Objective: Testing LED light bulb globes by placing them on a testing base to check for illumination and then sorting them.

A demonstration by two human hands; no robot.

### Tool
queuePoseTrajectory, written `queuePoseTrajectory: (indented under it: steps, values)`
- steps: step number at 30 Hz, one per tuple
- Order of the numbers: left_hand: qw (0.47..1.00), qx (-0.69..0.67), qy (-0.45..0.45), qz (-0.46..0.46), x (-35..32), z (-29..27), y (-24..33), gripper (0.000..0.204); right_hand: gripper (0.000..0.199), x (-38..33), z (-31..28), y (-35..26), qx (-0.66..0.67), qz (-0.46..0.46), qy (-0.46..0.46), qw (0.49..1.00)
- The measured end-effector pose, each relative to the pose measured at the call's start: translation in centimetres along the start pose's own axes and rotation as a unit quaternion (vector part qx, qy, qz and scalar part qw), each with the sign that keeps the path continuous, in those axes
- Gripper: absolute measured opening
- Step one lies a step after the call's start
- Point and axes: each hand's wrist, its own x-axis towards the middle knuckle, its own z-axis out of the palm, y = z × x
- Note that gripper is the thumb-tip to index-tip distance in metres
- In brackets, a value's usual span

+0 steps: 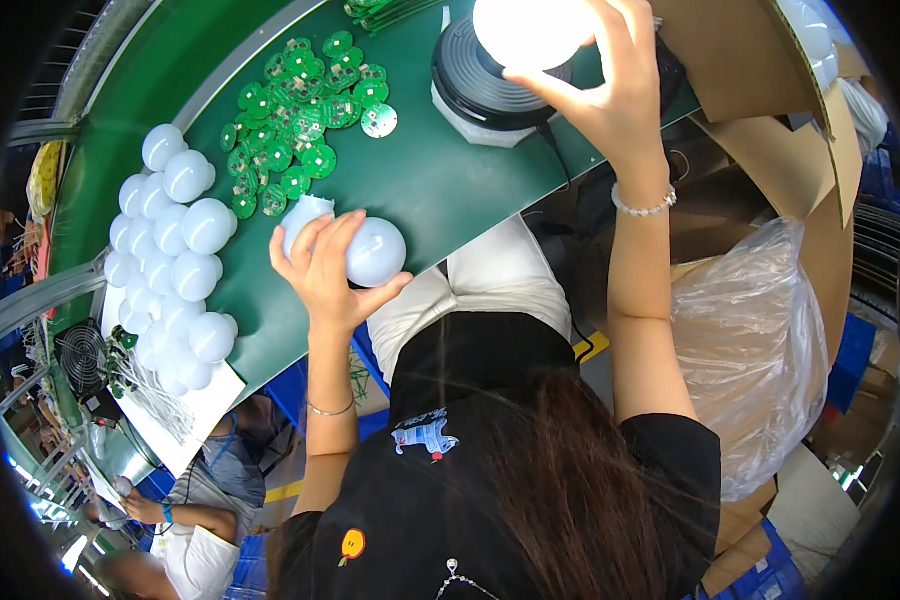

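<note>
My left hand (322,268) grips a white light bulb (370,250) lying sideways at the near edge of the green work surface (440,180). My right hand (610,95) holds a second bulb (530,30), which glows bright white, over a round black socket fixture (480,85) on a white base. A bead bracelet sits on my right wrist and a thin bangle on the left.
Several white bulbs (175,250) are heaped at the left of the surface. Several round green circuit boards (295,120) lie beyond my left hand. At the right are an open cardboard box (770,90) and a clear plastic bag (760,340). Another person (190,520) works at lower left.
</note>
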Motion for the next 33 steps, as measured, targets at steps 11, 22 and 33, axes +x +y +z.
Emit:
queuePoseTrajectory:
  steps: [11,22,33]
  values:
    - [1.0,-0.014,0.003,0.001,0.1,-0.1,-0.1,0.075,0.041,1.0,2.0,1.2,0.002,-0.09,-0.002,0.996]
    - [1.0,-0.021,0.007,0.0,0.2,-0.2,0.2,0.071,0.047,-0.8,-0.1,-0.8,0.028,0.035,0.037,0.998]
    - [0.999,-0.044,0.015,-0.003,0.4,-0.4,0.3,0.071,0.081,-0.3,3.5,-0.2,-0.146,0.012,0.118,0.982]
